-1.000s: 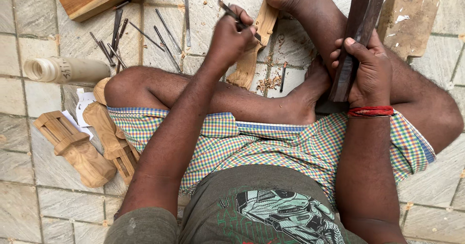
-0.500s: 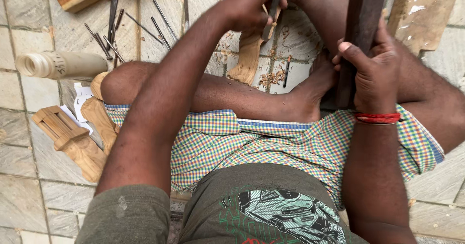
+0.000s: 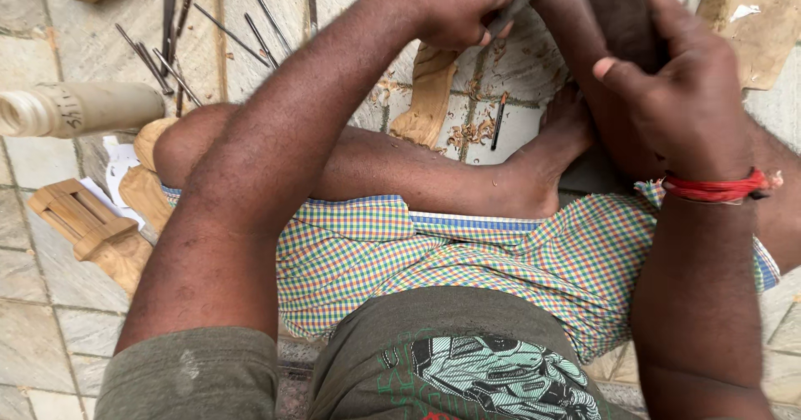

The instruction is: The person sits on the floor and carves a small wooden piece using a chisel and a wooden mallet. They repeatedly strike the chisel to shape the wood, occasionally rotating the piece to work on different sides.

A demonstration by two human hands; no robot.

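Pale, matt carved wood piece point(image 3: 427, 95) lies among wood shavings point(image 3: 471, 132); thin dull metal chisels point(image 3: 171, 57) rest on rough stone tiles point(image 3: 50, 320); the checked wrap point(image 3: 467, 257) is woven cloth.

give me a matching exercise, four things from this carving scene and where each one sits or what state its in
Things:
1. left hand
2. right hand
3. pale turned wooden post
4. loose metal chisels

Places or states:
A. lying on its side at the left edge of the floor
B. closed around a dark upright wooden block, red thread at the wrist
C. scattered on the stone tiles, top left
D. closed on a thin metal tool over the carved wood piece

Pairs: 1-D, 2-B, 3-A, 4-C
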